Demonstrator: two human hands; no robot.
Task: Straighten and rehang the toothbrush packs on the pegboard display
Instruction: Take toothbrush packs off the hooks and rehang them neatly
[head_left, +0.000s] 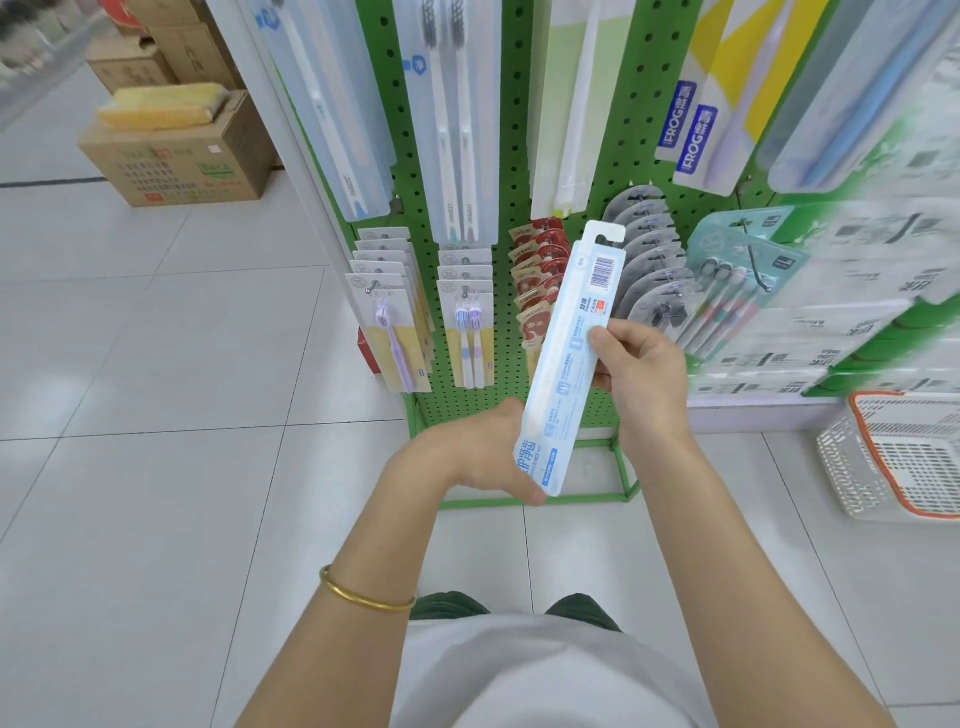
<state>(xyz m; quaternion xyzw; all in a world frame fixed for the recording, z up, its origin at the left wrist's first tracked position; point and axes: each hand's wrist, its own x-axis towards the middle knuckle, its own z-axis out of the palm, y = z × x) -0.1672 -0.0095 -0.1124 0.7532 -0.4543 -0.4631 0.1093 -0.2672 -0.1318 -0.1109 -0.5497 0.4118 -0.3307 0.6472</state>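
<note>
I hold one long pale-blue toothbrush pack (569, 358) in front of the green pegboard (506, 171), its back with the barcode towards me and its hang hole at the top. My left hand (478, 457) grips its lower end from behind. My right hand (641, 374) pinches its right edge near the middle, thumb on the face. The pack tilts slightly to the right and touches no peg. Other packs hang in rows on the board: long blue-white ones (337, 104) above, yellow-card purple brushes (389, 322) and grey cards (649, 249) lower down.
A white and orange plastic basket (898, 457) stands on the tiled floor at the right. Cardboard boxes (176, 156) are stacked at the upper left. The rack's green base frame (524, 499) sits on the floor just past my hands.
</note>
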